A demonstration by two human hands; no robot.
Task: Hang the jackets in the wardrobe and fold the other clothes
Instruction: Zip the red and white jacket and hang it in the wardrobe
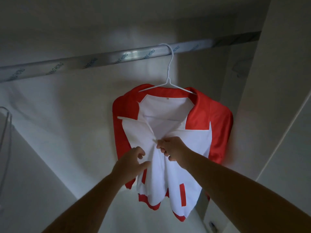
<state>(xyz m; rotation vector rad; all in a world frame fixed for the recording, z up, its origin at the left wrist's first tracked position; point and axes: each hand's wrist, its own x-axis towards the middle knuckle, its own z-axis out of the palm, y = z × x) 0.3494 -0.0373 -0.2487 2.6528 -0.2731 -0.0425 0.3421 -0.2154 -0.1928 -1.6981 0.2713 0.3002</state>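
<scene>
At the far left edge of the frame hangs a thin wire loop (pixel 5 125), too cut off to identify. The rail (pixel 84 63) slants across the upper part of the frame. Below centre, the left hand (pixel 131 163) grips the red-and-white jacket (pixel 198 142), fingers curled into its white front. The jacket hangs mid-frame on a white hanger (pixel 168 78) hooked over the rail. Just to the right, the right hand (pixel 175 149) pinches the front closure, fingers clamped on it.

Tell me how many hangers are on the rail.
1: a white hanger hooks over the rail right of its middle, carrying the jacket. More may hide past the left edge.
</scene>
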